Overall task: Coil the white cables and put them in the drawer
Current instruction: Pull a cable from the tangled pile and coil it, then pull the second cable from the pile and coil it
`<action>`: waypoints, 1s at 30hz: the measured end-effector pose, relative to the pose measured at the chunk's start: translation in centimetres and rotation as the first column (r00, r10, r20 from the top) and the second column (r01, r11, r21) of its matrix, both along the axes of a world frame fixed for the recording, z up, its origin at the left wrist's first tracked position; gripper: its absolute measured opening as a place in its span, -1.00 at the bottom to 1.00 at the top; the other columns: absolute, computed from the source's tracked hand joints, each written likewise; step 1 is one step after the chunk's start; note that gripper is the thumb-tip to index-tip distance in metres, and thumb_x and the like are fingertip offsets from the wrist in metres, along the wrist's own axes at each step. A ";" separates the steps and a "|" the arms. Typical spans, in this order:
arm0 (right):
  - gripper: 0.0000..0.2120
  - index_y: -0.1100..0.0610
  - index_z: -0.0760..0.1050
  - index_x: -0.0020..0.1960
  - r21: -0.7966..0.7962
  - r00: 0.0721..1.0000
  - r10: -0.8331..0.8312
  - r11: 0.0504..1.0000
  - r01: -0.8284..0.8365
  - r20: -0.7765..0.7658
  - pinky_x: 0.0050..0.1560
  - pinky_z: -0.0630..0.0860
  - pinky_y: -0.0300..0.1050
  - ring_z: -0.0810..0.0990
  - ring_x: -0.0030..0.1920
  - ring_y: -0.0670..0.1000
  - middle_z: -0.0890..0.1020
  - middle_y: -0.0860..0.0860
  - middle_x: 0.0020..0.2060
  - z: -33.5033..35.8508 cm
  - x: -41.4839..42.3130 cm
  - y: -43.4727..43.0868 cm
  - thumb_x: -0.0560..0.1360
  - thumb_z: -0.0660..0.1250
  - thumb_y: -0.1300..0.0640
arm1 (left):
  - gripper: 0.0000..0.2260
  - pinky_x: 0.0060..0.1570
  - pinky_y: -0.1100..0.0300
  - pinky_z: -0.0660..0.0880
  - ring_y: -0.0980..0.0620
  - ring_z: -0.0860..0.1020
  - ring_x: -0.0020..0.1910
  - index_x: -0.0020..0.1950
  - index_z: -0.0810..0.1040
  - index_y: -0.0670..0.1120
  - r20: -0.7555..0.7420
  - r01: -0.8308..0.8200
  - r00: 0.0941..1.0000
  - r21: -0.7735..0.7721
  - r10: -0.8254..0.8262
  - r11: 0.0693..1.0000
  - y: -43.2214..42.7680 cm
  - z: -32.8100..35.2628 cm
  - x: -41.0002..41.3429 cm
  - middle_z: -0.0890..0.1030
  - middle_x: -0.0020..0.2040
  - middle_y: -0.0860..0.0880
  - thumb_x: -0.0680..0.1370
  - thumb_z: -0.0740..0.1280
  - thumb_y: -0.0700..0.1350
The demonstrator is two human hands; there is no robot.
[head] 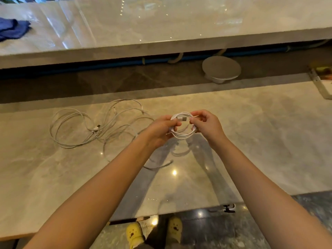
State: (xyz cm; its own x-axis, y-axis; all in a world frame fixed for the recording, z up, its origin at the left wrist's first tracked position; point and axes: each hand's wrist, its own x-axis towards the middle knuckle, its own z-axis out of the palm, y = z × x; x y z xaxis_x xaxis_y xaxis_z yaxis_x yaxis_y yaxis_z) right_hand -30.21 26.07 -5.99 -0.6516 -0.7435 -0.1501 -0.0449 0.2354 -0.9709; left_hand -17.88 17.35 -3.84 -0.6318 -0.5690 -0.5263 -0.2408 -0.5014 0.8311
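A white cable wound into a small coil (183, 134) is held above the glossy marble counter (269, 141). My left hand (159, 131) grips the coil's left side. My right hand (206, 124) pinches its right side, close to the silver USB plug (183, 119) at the top of the coil. Left of my hands, several loose white cables (86, 124) lie tangled on the counter, with one strand trailing toward the front near my left forearm. No drawer is in view.
A higher marble shelf (161, 24) runs across the back, with a blue cloth (12, 28) at its far left. A round white dish (221, 69) sits in the dark gap below it. The counter's front edge is near my feet in yellow slippers (134, 234).
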 end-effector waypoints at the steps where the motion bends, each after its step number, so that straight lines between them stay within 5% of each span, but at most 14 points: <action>1: -0.88 0.20 0.55 -0.03 0.012 0.999 -0.040 0.999 0.040 -0.022 -0.37 0.46 -0.30 0.51 -0.37 -0.07 0.55 0.00 -0.34 -0.5 -0.7 0.8 0.45 0.34 0.32 | -0.80 -0.25 0.25 0.38 0.08 0.41 -0.33 -0.17 0.49 -0.12 0.037 0.017 0.999 -0.014 -0.016 1.000 0.6 -0.4 -1.0 0.47 -0.28 -0.07 0.59 0.17 -0.29; 4: -0.91 0.20 0.56 -0.06 0.049 0.986 -0.132 0.989 0.138 -0.106 -0.32 0.46 -0.28 0.52 -0.37 -0.08 0.57 -0.01 -0.32 -1.9 -2.3 3.0 0.44 0.36 0.29 | -0.88 -0.24 0.21 0.42 0.03 0.46 -0.29 -0.10 0.55 -0.14 0.128 0.038 0.991 -0.063 -0.030 0.997 2.2 -2.3 -3.6 0.51 -0.25 -0.11 0.57 0.24 -0.28; 8: -0.92 0.13 0.56 -0.11 0.156 0.948 -0.198 0.958 0.241 -0.248 -0.18 0.49 -0.20 0.56 -0.22 -0.04 0.62 0.03 -0.21 -4.2 -3.8 5.0 0.43 0.35 0.26 | -0.83 -0.09 0.12 0.53 -0.05 0.57 -0.13 0.04 0.56 -0.13 0.331 0.154 0.943 -0.353 -0.031 0.923 3.9 -5.4 -6.2 0.61 -0.07 -0.11 0.46 0.38 -0.21; 12: -0.91 0.14 0.59 -0.10 0.291 0.915 -0.123 0.924 0.246 -0.385 -0.15 0.36 -0.21 0.55 -0.12 0.02 0.62 0.10 -0.11 -6.3 -4.8 6.2 0.40 0.36 0.22 | -0.86 -0.13 0.16 0.46 -0.02 0.57 -0.12 -0.02 0.59 -0.13 0.464 0.382 0.883 -0.624 -0.070 0.682 4.8 -7.1 -6.2 0.61 -0.13 -0.05 0.44 0.40 -0.19; 19: -0.88 0.18 0.58 -0.03 0.347 0.880 -0.012 0.916 0.200 -0.475 -0.13 0.29 -0.26 0.50 -0.11 0.00 0.57 0.09 -0.08 -6.9 -4.9 6.2 0.45 0.35 0.21 | -0.65 0.11 0.12 0.39 -0.11 0.49 0.15 0.26 0.51 -0.14 0.512 0.507 0.851 -0.739 -0.119 0.444 3.2 -6.8 -5.0 0.52 0.16 -0.15 0.52 0.35 -0.04; 22: -0.78 0.18 0.55 0.10 0.332 0.855 0.025 0.927 0.174 -0.518 -0.08 0.29 -0.29 0.48 -0.03 -0.01 0.56 0.09 -0.02 -6.1 -4.7 5.6 0.47 0.34 0.19 | -0.63 0.19 0.15 0.32 -0.06 0.41 0.23 0.30 0.46 -0.08 0.515 0.516 0.855 -0.828 -0.068 0.220 1.8 -4.0 -2.1 0.48 0.23 -0.09 0.52 0.34 -0.03; 24: -0.75 0.15 0.54 0.14 0.312 0.794 0.105 0.944 0.110 -0.599 0.03 0.34 -0.19 0.46 0.08 0.05 0.58 0.07 0.04 -5.3 -4.1 4.8 0.47 0.33 0.17 | -0.59 0.18 0.12 0.34 -0.04 0.41 0.22 0.30 0.45 -0.04 0.653 0.653 0.757 -0.752 -0.034 0.092 0.1 -2.7 0.9 0.49 0.22 -0.05 0.49 0.35 0.06; 28: -0.72 0.11 0.56 0.17 0.283 0.654 0.392 0.920 -0.271 -0.647 0.18 0.30 -0.07 0.45 0.17 0.09 0.61 0.05 0.10 -3.5 -1.4 1.7 0.46 0.34 0.15 | -0.66 -0.02 0.18 0.45 0.06 0.50 -0.01 0.22 0.53 -0.02 0.905 0.913 0.409 -0.403 -0.116 0.065 -2.3 -2.1 5.1 0.59 0.07 0.01 0.51 0.31 0.11; 30: -0.72 0.09 0.55 0.19 0.342 0.532 0.571 0.813 -0.471 -0.626 0.22 0.30 -0.05 0.45 0.18 0.06 0.61 0.03 0.13 -3.1 0.7 0.0 0.49 0.33 0.11 | -0.75 -0.08 0.21 0.43 0.08 0.51 -0.08 0.19 0.56 -0.01 0.881 0.898 0.440 -0.432 -0.173 0.086 -2.5 -2.1 5.8 0.63 0.05 0.01 0.56 0.26 0.02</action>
